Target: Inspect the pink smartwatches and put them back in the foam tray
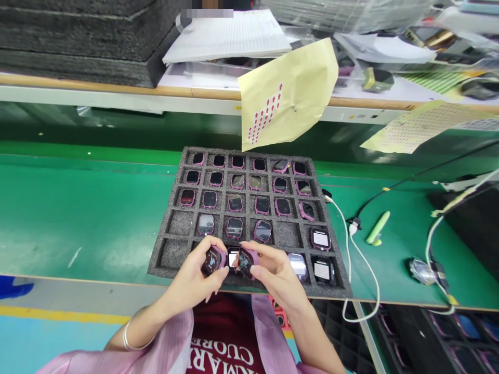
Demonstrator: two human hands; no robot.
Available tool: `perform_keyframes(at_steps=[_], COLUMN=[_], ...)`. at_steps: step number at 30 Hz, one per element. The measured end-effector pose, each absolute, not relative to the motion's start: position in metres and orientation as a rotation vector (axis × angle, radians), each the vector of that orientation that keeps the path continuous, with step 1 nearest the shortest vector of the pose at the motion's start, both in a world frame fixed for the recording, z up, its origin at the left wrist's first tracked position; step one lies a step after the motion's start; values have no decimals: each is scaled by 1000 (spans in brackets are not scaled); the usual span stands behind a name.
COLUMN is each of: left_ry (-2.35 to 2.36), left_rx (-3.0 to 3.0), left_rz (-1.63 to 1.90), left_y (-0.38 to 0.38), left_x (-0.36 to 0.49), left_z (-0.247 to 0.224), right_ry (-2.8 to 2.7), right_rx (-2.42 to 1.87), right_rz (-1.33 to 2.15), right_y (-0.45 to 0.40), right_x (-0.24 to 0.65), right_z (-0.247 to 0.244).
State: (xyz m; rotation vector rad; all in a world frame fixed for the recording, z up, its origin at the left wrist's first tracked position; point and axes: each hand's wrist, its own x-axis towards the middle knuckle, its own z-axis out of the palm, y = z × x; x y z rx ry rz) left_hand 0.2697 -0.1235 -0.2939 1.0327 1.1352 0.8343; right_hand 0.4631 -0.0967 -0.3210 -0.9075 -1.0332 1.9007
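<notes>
My left hand (198, 275) grips a purple smartwatch body (213, 261) by its edges, its dark screen lit with a small mark. In my right hand (275, 270) is a second purple smartwatch body (247, 261), its screen also dark with faint marks. Both hands hover over the front row of a grey foam tray (177, 224) with square compartments. Between the two watches, a watch with a white lit screen (233, 257) shows partly, the rest hidden by my fingers. Many compartments hold similar watches, such as one with a white screen (321, 239) on the right.
A white cable (348, 244) runs beside the tray's right side. Further right lie a green cutter-like tool (378, 227) and a clear-wrapped item (421, 270). A yellow sheet with red arrows (288, 93) hangs from the shelf above. Black foam blocks (78, 41) stand on that shelf.
</notes>
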Motion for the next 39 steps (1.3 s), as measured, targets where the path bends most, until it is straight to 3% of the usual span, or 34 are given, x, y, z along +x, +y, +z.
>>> perform_keyframes(at_steps=[27, 39], left_ry=[1033, 934], left_rx=[1024, 1044], left_rz=[880, 849], left_y=[-118, -117], left_x=[267, 258], left_z=[-305, -306], right_ry=[-929, -928], right_rx=[-816, -854], right_rz=[2006, 1872], right_y=[-93, -100], right_x=[463, 464], right_z=[-312, -317])
